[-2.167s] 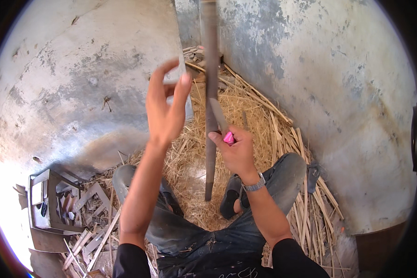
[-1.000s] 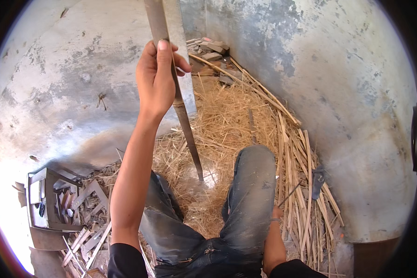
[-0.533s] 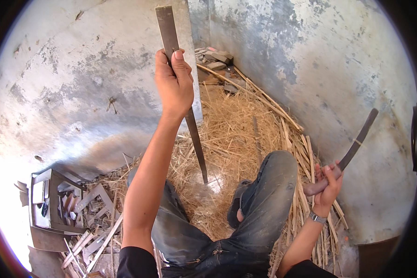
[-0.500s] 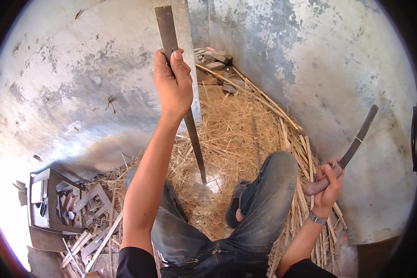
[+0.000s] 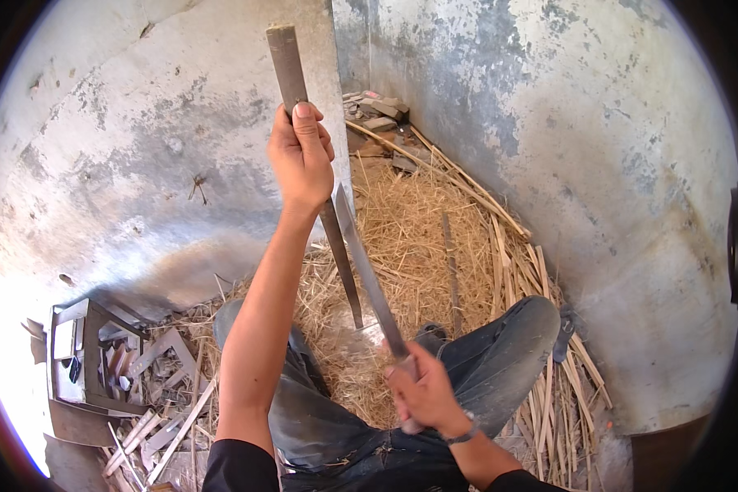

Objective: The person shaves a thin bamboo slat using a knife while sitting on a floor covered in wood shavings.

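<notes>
Gripping a knife (image 5: pixel 367 271) by its handle low in the middle of the frame, the right hand (image 5: pixel 422 392) is closed tight, and the long blade runs up and leftward until it lies just beside the stick (image 5: pixel 316 176). The left hand (image 5: pixel 301 160), in the upper middle, is wrapped shut around that stick, which stands nearly upright with its foot in the straw (image 5: pixel 418 238) between the knees.

The main risk, as I judge it, is the blade's tip: it sits just below the left wrist, so a slip upward along the stick could cut the forearm or fingers. A glancing stroke downward could instead run toward the knee (image 5: pixel 512 344) at lower right. The stick's foot rests on loose straw, so it may skid under pressure and throw the blade off line.

Further off, split canes (image 5: pixel 467 184) lie along the wall (image 5: pixel 599 164), and a box (image 5: pixel 78 361) of scraps sits at lower left, well apart from both hands.
</notes>
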Tool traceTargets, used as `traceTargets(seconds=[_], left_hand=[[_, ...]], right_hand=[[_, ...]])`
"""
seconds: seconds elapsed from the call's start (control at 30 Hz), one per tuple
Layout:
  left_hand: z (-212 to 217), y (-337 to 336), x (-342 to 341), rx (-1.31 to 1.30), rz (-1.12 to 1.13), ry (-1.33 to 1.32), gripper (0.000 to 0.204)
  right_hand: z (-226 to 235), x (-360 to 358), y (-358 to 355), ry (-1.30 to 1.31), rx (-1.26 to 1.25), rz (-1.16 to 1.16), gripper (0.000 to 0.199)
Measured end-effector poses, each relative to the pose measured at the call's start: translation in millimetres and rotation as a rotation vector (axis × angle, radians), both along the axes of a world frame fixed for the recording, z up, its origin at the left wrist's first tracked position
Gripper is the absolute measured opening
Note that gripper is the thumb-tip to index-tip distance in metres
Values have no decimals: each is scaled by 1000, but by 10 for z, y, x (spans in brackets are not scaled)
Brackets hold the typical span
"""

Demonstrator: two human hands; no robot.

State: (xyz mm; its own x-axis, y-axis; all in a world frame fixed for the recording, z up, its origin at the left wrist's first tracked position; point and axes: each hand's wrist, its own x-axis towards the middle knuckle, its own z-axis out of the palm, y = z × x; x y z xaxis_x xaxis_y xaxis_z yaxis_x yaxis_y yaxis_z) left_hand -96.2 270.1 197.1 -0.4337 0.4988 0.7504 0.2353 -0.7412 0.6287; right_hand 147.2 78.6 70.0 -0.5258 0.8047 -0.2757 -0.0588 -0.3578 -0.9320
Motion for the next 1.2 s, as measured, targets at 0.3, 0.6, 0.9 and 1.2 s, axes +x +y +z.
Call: traceTargets(seconds=[0.3, 0.6, 0.9, 1.2], left_hand=[[18, -2, -57, -21, 79, 15, 36], [8, -16, 114, -9, 126, 117, 38], [-2, 47, 103, 3, 125, 92, 37], [45, -57, -165, -20, 47, 40, 41]], right_hand=[[744, -49, 193, 423, 547, -618, 50], [392, 146, -121, -31, 38, -66, 42], [-127, 121, -276, -225, 430, -110, 45], [300, 137, -2, -200, 163, 17, 39]])
